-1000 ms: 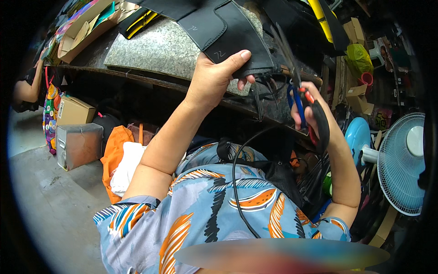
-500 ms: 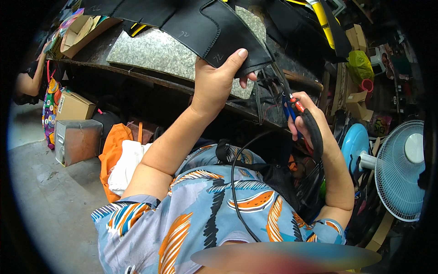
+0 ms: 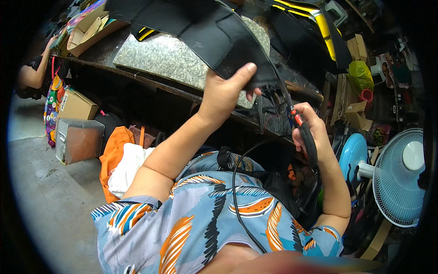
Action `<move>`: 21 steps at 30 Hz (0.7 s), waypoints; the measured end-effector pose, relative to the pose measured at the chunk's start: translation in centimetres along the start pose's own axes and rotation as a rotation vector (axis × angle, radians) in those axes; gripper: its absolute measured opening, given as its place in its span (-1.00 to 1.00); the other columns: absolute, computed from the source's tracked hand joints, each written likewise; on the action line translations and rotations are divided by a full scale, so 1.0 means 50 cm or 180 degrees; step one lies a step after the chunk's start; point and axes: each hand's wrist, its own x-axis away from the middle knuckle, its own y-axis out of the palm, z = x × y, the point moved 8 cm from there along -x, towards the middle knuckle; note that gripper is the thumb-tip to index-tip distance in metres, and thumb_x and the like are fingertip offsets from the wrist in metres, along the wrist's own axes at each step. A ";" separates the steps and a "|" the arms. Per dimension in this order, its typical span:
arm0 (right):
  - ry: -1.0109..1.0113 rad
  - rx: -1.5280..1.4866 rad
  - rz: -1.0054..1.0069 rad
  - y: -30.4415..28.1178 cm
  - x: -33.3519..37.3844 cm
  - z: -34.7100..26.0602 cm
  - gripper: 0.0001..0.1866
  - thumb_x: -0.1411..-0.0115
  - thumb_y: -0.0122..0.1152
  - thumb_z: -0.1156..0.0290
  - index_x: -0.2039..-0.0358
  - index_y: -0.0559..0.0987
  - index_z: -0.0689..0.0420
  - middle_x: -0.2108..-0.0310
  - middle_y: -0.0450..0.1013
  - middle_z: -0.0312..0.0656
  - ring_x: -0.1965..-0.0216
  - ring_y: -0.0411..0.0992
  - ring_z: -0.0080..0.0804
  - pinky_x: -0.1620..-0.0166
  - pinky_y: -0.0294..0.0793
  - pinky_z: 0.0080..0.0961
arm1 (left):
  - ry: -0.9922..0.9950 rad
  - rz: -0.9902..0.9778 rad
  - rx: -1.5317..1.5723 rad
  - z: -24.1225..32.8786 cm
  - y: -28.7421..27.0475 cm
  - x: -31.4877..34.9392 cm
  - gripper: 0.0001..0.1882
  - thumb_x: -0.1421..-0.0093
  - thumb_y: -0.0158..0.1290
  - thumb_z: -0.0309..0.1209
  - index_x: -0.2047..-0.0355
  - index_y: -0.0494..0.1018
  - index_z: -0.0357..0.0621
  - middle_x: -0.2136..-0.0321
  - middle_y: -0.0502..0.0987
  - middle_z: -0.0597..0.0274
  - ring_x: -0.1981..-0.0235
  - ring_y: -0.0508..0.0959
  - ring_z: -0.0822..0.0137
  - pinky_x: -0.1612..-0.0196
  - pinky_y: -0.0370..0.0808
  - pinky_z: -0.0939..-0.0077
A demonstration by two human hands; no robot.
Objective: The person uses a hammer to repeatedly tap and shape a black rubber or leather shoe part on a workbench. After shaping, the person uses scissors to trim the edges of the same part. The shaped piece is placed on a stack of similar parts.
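My left hand [image 3: 223, 93] grips the near edge of a black leather-like panel [image 3: 191, 34], thumb on top and fingers underneath. Stitching runs across the panel, which hangs over a speckled stone slab [image 3: 159, 57]. At its right, my right hand [image 3: 315, 128] is wrapped round a hand tool [image 3: 308, 142] with a curved black handle and a red part near its top. A narrow dark length runs from the tool's top up along the panel's right edge. I cannot tell whether it is a blade or a strip, and the tool's exact kind stays unclear.
The slab lies on a dark workbench [image 3: 150, 82]. Black and yellow pieces [image 3: 324, 32] lie at the far right. A fan [image 3: 399, 178] stands at my right. Left are a cardboard box [image 3: 77, 107], a metal can [image 3: 78, 140], an orange bag [image 3: 117, 150] and another person's arm [image 3: 39, 73].
The panel and my left hand have shifted right and nearer to me. My right hand, still on the tool, has moved slightly nearer. The blue part beside the tool is now mostly hidden.
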 end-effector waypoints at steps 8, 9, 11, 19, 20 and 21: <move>0.0323 -0.0126 -0.0035 0.002 0.003 0.015 -0.55 -0.15 0.32 0.26 0.06 0.37 0.19 0.62 0.32 -0.37 0.56 0.22 -0.72 0.42 0.19 -0.67 | -0.0481 -0.0208 -0.0008 -0.033 0.011 0.017 -0.85 -0.28 0.10 -0.46 0.23 0.42 -0.28 0.48 0.56 0.21 0.62 0.56 0.45 0.65 0.44 0.65; 0.0417 -0.0163 -0.0057 0.003 0.003 0.018 -0.54 -0.15 0.32 0.25 0.05 0.37 0.19 0.62 0.32 -0.37 0.56 0.23 -0.72 0.43 0.19 -0.67 | -0.0490 -0.0231 0.0018 -0.034 0.013 0.018 -0.85 -0.28 0.10 -0.45 0.23 0.42 -0.28 0.49 0.56 0.22 0.62 0.56 0.45 0.65 0.44 0.65; 0.0047 0.0038 0.0053 0.001 -0.004 -0.002 -0.56 -0.15 0.33 0.27 0.07 0.39 0.19 0.62 0.34 -0.37 0.56 0.24 -0.75 0.44 0.19 -0.70 | -0.0603 -0.0296 0.0012 -0.041 0.019 0.026 -0.85 -0.29 0.10 -0.44 0.24 0.43 -0.28 0.50 0.56 0.23 0.62 0.55 0.46 0.64 0.44 0.66; 0.0215 -0.0079 0.0021 0.005 -0.009 0.007 -0.60 -0.17 0.29 0.32 0.08 0.38 0.20 0.64 0.33 -0.36 0.57 0.26 -0.72 0.43 0.23 -0.68 | -0.0929 -0.0379 0.0049 -0.069 0.022 0.055 -0.84 -0.30 0.10 -0.40 0.26 0.43 -0.26 0.52 0.54 0.25 0.63 0.54 0.49 0.63 0.44 0.68; 0.0129 0.0000 0.0052 0.004 -0.011 0.003 -0.61 -0.17 0.29 0.33 0.08 0.38 0.20 0.65 0.33 -0.36 0.58 0.26 -0.72 0.45 0.22 -0.67 | -0.0952 -0.0456 0.0047 -0.072 0.024 0.057 -0.84 -0.30 0.11 -0.40 0.26 0.43 -0.26 0.52 0.54 0.26 0.63 0.54 0.49 0.63 0.44 0.68; 0.0050 0.0074 0.0043 0.005 -0.013 0.000 -0.61 -0.17 0.28 0.33 0.08 0.39 0.20 0.66 0.33 -0.37 0.59 0.26 -0.72 0.47 0.21 -0.67 | -0.0968 -0.0505 0.0021 -0.075 0.025 0.059 -0.84 -0.30 0.11 -0.40 0.26 0.43 -0.26 0.52 0.54 0.26 0.63 0.54 0.49 0.63 0.44 0.68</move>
